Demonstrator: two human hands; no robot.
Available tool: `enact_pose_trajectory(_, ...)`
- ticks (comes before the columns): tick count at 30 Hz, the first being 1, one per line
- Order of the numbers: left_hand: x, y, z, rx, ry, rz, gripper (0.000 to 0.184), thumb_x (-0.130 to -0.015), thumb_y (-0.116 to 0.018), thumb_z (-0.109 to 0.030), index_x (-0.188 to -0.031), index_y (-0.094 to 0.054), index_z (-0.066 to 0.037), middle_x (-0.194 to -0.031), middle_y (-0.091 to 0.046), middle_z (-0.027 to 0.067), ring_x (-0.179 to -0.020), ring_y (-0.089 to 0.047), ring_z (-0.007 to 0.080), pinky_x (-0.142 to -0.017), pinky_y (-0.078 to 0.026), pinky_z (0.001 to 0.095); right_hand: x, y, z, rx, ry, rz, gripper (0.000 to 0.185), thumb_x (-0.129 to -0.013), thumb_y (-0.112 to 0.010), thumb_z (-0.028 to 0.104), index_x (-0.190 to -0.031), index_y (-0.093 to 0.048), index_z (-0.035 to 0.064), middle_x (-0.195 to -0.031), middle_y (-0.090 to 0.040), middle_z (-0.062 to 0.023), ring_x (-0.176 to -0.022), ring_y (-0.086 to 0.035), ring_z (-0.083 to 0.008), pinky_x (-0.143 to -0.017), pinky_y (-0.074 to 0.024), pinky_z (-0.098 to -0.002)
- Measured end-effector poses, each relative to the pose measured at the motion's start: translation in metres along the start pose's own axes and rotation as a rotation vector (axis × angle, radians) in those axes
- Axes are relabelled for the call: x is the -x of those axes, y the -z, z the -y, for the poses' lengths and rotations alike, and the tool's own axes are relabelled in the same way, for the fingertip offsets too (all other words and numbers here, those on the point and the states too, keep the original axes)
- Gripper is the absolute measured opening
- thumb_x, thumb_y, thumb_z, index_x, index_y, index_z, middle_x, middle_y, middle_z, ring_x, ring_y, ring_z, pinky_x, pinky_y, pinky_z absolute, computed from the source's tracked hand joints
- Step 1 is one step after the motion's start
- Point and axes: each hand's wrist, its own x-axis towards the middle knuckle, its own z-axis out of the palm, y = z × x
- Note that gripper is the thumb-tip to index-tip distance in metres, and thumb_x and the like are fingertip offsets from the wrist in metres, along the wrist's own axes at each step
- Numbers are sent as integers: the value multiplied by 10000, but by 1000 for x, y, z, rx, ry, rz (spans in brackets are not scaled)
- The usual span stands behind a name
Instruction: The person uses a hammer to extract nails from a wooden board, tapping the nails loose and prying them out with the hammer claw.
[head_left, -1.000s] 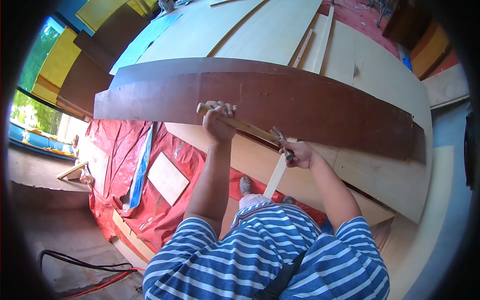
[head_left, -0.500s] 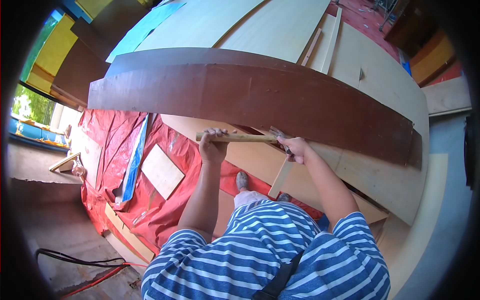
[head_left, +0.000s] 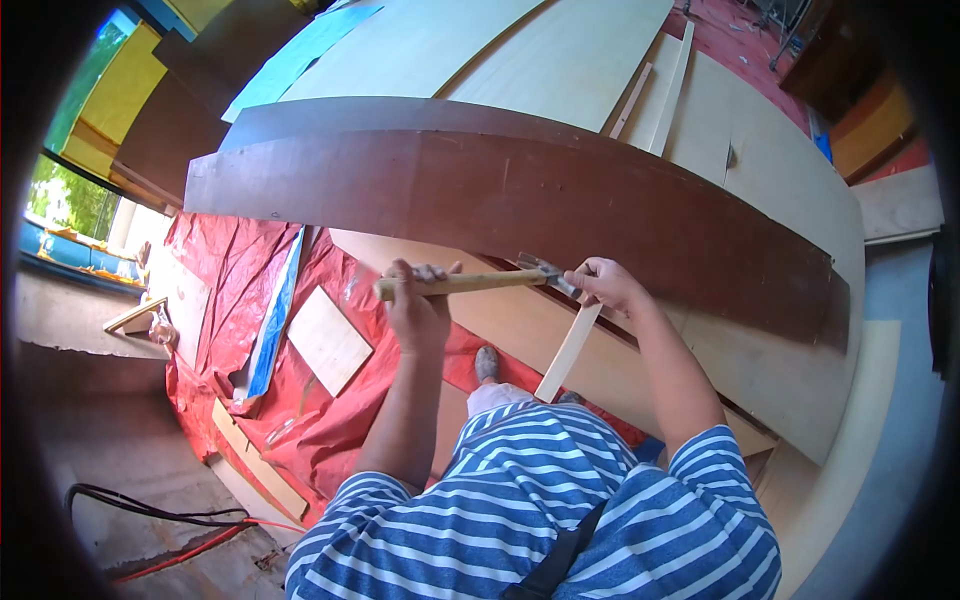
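A claw hammer with a wooden handle lies nearly level across the middle of the view, its metal head at the right. My left hand is wrapped round the handle near its left end. At the other end, my right hand has its fingers closed at the hammer head; whether anything small is between them is hidden. Behind the hammer stretches a long dark brown board. Below my right hand a narrow pale wood strip slants down.
Pale plywood sheets lie beyond the brown board. Red plastic sheeting covers the floor at left, with a small pale panel on it. Black cables lie at lower left. My shoe shows below the hammer.
The hammer has gone from slanting down rightward to nearly level, its head shifting slightly left. My left hand has lowered and turned, and the fingers of my right hand have moved to the head's edge.
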Motion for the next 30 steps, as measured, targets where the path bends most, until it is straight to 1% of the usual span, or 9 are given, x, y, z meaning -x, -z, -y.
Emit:
enact_pose_trajectory(2, -9, 10, -22, -54, -57, 102, 216, -998, -636, -248, -920, -507, -94, -747, -511, 35, -740, -563, 189, -816, -528, 462, -10, -4, -15, 387, 287, -190, 389, -767, -836, 300, -1016, -672, 49, -863, -658, -101, -764, -659, -251, -746, -582, -367)
enact_pose_trajectory(3, -12, 12, -28, -83, -85, 156, 210, -997, -639, -225, -912, -507, -85, -736, -510, 34, -708, -556, 183, -770, -530, 431, -22, -11, -27, 474, 455, -241, 293, -799, -781, 294, -998, -707, 92, -928, -658, -120, -884, -654, -315, -868, -540, -395)
enact_pose_trajectory(7, -4, -3, -25, -625, -170, 168, 191, -972, -666, -165, -883, -533, -61, -686, -541, 24, -607, -534, 133, -599, -480, 296, -43, -36, -29, 866, 546, -186, 152, -866, -687, 259, -933, -731, 129, -980, -629, -64, -1028, -602, -269, -899, -490, -403)
enact_pose_trajectory(10, 22, -8, -17, -1364, -334, 300, 223, -921, -715, -155, -792, -568, -49, -660, -564, 12, -601, -526, 101, -549, -428, 284, -61, -39, -36, 989, 636, -156, 107, -884, -651, 249, -888, -715, 163, -946, -619, -34, -979, -601, -251, -830, -482, -414)
enact_pose_trajectory(13, 31, 6, -9, -1303, -175, 365, 228, -891, -745, -156, -797, -568, -46, -674, -564, 19, -589, -505, 110, -550, -419, 290, -67, -39, -33, 1099, 781, -117, 109, -898, -623, 241, -837, -695, 186, -907, -609, -23, -942, -596, -234, -787, -461, -415)
enact_pose_trajectory(19, 14, -14, -22, -1079, 130, 842, 220, -869, -759, -148, -821, -571, -43, -738, -595, 46, -675, -562, 140, -614, -453, 311, -69, -40, -28, 747, 655, -205, 132, -857, -669, 256, -825, -692, 129, -851, -639, -52, -877, -641, -278, -792, -472, -439)
enact_pose_trajectory(22, 11, -42, -10, -1106, 196, 1020, 208, -851, -738, -58, -798, -536, -52, -744, -575, 35, -675, -532, 133, -602, -419, 311, -65, -50, -23, 656, 448, -246, 134, -868, -677, 267, -850, -698, 135, -952, -673, -81, -923, -662, -306, -827, -490, -476)
enact_pose_trajectory(25, -4, -46, 0, -1123, 230, 1019, 201, -852, -753, -102, -823, -558, -62, -758, -585, 22, -701, -554, 136, -631, -446, 318, -66, -55, -14, 558, 175, -295, 153, -878, -666, 259, -857, -680, 108, -970, -678, -119, -935, -665, -325, -846, -499, -498)
enact_pose_trajectory(30, -25, -53, -3, -939, 329, 974, 240, -860, -773, -155, -834, -556, -56, -760, -576, 7, -718, -565, 104, -618, -448, 288, -58, -61, -22, 699, 413, -371, 172, -900, -636, 247, -878, -649, 77, -934, -672, -143, -932, -667, -342, -842, -509, -486)
